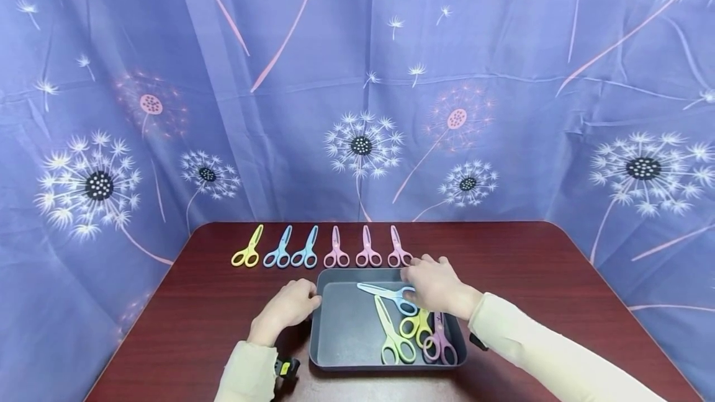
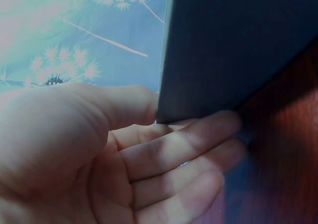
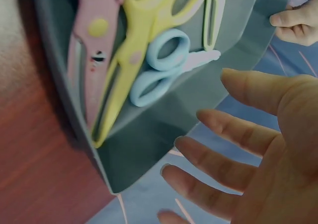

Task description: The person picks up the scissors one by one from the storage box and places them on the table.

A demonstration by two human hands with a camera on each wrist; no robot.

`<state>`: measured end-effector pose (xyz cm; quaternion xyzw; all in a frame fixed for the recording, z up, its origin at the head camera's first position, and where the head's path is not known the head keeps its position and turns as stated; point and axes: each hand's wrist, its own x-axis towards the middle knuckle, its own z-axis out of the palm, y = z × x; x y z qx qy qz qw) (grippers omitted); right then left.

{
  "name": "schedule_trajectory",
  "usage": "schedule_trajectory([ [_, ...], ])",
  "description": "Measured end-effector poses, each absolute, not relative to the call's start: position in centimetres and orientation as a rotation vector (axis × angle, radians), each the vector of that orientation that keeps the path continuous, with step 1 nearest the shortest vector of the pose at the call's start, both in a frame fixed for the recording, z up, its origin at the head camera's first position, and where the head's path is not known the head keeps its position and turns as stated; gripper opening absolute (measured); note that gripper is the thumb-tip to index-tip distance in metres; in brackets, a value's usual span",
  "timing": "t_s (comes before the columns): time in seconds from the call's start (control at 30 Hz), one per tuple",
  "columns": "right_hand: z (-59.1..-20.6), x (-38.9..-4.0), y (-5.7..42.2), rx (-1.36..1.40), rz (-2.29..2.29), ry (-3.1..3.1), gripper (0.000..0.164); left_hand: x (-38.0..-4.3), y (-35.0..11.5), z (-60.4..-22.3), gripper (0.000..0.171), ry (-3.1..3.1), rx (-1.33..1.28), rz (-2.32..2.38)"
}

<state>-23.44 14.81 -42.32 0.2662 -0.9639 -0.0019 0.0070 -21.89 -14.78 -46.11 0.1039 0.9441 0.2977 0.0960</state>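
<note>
Grey tray (image 1: 341, 321) with scissors, on a dark red-brown worktop (image 1: 519, 265). The tray lies near the middle of the worktop and carries four pairs, gathered towards its right side. The light blue scissors (image 1: 394, 294) point their blades to the left, with the handle loops partly beneath the right hand (image 1: 436, 283). The yellow-green scissors (image 1: 393, 331) lie nearer the wearer, blades directed away, loops near the front wall. The bright yellow scissors (image 3: 133, 45) point their blades into the far right corner; the purple scissors (image 1: 439, 324) lie beside them along the right wall, loops at the front.

The right hand hovers over the far right corner with fingers loosely spread, holding nothing. The left hand (image 1: 292, 304) grips the left wall of the tray, thumb over the rim and fingers outside.

Beyond the tray stands a row of scissors, tips directed away: from left to right, one lemon pair (image 1: 252, 249), two sky-blue pairs (image 1: 283, 247) and three pink pairs (image 1: 367, 245). Cream sleeves (image 1: 246, 371) cover both forearms; a black device (image 1: 287, 367) is visible at the left wrist. Backdrop: a blue curtain (image 1: 313, 172) printed with dandelions.
</note>
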Motion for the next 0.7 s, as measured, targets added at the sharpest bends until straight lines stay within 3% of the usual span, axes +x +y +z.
schedule_trajectory([
  [0.17, -43.2, -23.3, 15.0, 0.804, -0.022, -3.017, 0.012, -22.0, -14.9, -46.2, 0.028, 2.797, 0.308, 0.887],
  [0.7, -45.1, -23.2, 14.9, 0.769, 0.004, -3.050, 0.020, -21.7, -14.8, -46.3, 0.028, 2.806, 0.312, 0.883],
])
